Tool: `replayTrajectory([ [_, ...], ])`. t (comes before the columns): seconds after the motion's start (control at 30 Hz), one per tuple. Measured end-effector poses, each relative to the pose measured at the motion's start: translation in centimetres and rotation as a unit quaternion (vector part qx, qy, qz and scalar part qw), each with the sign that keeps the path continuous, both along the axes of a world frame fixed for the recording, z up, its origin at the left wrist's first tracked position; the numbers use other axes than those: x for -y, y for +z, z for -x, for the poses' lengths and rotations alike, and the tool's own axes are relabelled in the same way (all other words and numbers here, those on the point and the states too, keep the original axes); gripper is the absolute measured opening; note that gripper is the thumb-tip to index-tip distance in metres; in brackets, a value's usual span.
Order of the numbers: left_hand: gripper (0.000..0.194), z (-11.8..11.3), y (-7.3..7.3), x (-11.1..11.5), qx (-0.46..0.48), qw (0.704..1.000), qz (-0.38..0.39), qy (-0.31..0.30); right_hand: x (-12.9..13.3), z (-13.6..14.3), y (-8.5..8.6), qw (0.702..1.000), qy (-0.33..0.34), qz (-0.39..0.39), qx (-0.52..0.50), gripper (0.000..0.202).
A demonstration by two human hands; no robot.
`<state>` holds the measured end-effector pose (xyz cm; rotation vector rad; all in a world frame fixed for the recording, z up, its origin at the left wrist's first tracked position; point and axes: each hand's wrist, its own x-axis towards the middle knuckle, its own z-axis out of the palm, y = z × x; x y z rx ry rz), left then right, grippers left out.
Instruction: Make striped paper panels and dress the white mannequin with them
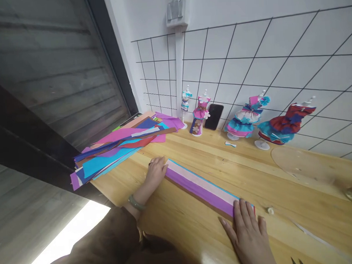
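A long, layered strip (200,187) of coloured crepe-like paper or cloth lies slantwise on the wooden table. Pale pink and purple bands face up, with blue, red and brown showing along its edges. At its far left end is my left hand (158,171), fingers bent together and thumb against the strip's corner; what lies under the fingers is hidden. My right hand (249,232) rests palm down, its outstretched fingers pressing on the near right end, the thumb spread off to the side.
Left of the strip lies a pile of coloured strips (121,146). Along the wall stand several small dress forms, one in a red dress (292,121), and a phone (214,116). Dark blade tips (297,262), a small white piece (270,210) and a thin ribbon (311,235) lie at right.
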<state>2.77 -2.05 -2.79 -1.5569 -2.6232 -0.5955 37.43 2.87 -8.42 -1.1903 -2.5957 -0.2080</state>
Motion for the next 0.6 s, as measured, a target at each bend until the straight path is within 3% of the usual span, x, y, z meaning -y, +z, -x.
replayTrajectory([
  [0.13, 0.032, 0.6, 1.1, -2.4, 0.117, 0.991, 0.058, 0.008, 0.7, 0.8, 1.5, 0.999, -0.030, 0.021, -0.005, 0.084],
  [0.3, 0.023, 2.7, 1.0, -4.6, 0.176, 0.976, 0.127, 0.029, 0.8, 1.0, 2.2, 0.998, -0.047, 0.046, -0.002, 0.079],
  [0.47, 0.020, 3.2, 0.8, -4.9, 0.206, 0.971, 0.125, 0.013, 0.6, 1.0, 2.3, 0.996, -0.058, 0.066, 0.003, 0.075],
  [0.6, 0.033, 3.2, 0.7, -4.7, 0.219, 0.970, 0.107, 0.012, 0.5, 1.0, 2.3, 0.995, -0.065, 0.068, 0.011, 0.075],
])
